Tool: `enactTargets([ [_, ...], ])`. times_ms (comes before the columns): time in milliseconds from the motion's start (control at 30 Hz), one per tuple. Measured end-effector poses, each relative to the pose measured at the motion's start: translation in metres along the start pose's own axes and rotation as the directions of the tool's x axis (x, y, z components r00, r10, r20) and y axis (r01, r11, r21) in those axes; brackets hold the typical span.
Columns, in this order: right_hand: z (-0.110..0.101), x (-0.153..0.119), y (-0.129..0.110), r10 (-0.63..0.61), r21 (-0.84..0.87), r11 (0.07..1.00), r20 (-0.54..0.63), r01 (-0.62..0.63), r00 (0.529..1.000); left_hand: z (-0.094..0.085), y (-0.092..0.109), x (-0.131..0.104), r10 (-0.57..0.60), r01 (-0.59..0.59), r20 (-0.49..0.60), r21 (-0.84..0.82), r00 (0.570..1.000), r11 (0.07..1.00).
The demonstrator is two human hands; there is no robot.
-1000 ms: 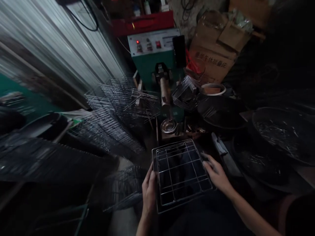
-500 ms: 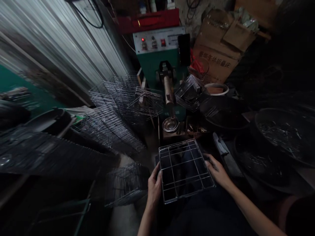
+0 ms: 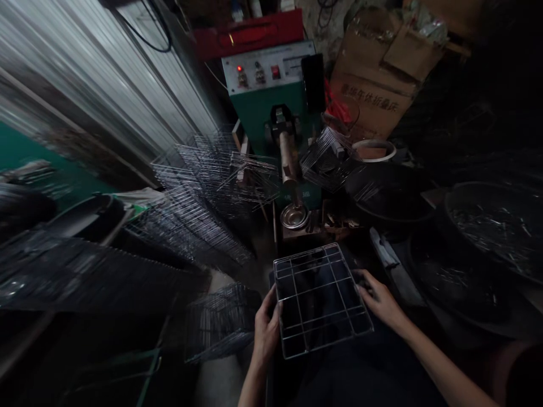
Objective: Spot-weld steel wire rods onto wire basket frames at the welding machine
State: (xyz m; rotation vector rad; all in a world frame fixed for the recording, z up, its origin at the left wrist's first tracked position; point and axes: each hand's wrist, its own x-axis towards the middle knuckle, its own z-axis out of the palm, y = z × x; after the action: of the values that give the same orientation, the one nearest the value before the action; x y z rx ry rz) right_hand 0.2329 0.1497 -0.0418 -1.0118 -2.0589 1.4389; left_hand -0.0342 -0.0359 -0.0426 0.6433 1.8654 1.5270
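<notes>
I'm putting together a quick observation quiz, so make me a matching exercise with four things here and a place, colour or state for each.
Things:
1. wire grid
2. metal dish
3. indicator light
4. cardboard box

Descriptions:
A. glowing red
B. brown, with printed characters
C. between the left hand and right hand
D. shiny and round

Pairs: 1-C, 2-D, 3-A, 4-B

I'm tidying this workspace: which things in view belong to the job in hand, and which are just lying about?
Likely the job:
wire grid, held by left hand and right hand
similar wirework beside it
green machine, apparently

Probably lying about:
cardboard box
crumpled red material
</notes>
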Motion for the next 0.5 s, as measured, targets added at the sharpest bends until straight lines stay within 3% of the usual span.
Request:
enactTargets([
  [200,-0.01,0.011,-0.008,0.0,0.005,1.0,-0.024,0.0,1.0,0.002,0.017,0.003,-0.052,0.051,-0.014,-0.072,0.999,0.996],
  [433,-0.016,0.011,-0.052,0.061,0.268,0.962,-0.017,-0.055,0.998,0.004,0.05,-0.001,0.03,-0.036,-0.127,-0.05,0.991,0.998],
  [500,-0.018,0.006,-0.067,0.066,0.274,0.96,-0.036,-0.054,0.997,0.002,0.062,-0.005,0.025,-0.035,-0.154,-0.062,0.988,0.997],
])
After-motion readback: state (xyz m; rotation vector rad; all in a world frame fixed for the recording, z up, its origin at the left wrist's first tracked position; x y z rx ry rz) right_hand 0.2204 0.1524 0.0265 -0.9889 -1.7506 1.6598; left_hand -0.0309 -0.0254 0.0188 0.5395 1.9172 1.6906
